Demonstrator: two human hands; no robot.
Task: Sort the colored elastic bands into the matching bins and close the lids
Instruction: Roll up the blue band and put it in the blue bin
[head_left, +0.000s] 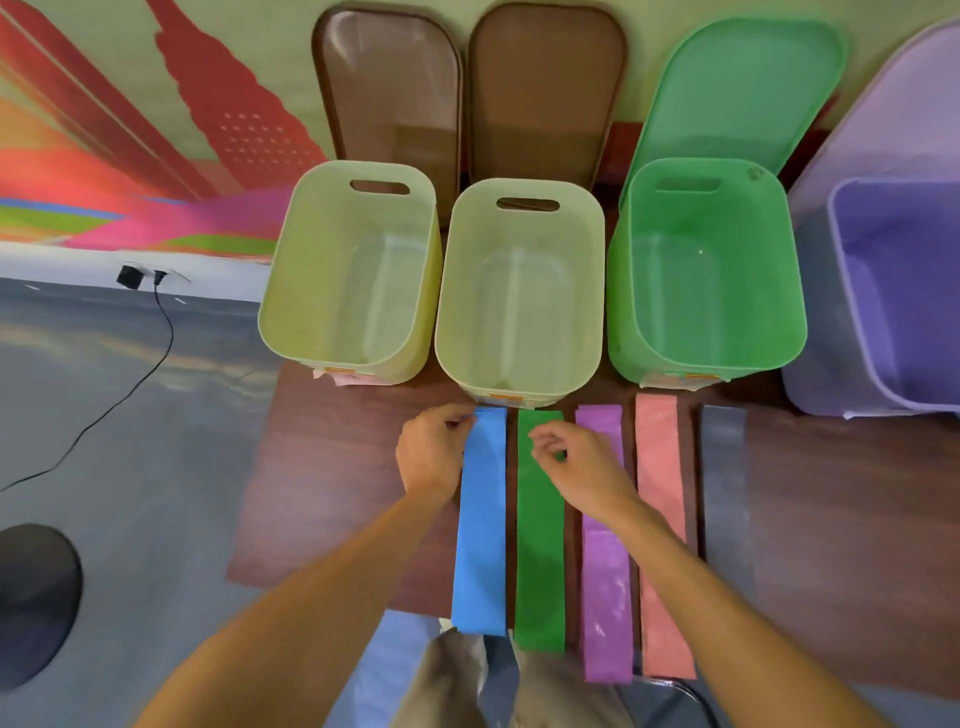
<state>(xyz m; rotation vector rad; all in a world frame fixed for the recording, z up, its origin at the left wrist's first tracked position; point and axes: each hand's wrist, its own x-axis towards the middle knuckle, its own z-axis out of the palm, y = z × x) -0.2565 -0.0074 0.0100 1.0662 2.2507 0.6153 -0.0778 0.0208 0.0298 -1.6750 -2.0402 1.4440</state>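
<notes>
The purple bin (893, 312) and its lid (883, 119) are cut off by the picture's right edge. The left hand (434, 452) curls its fingers (460, 422) at the blue band's (480, 519) far left corner; whether they pinch it cannot be told. The right hand (576, 462) hides parts of the green band (540, 545) and purple band (605, 571). The orange labels (506, 400) are too small to read. The grey band's (724, 493) near end blurs into the counter (322, 467).
</notes>
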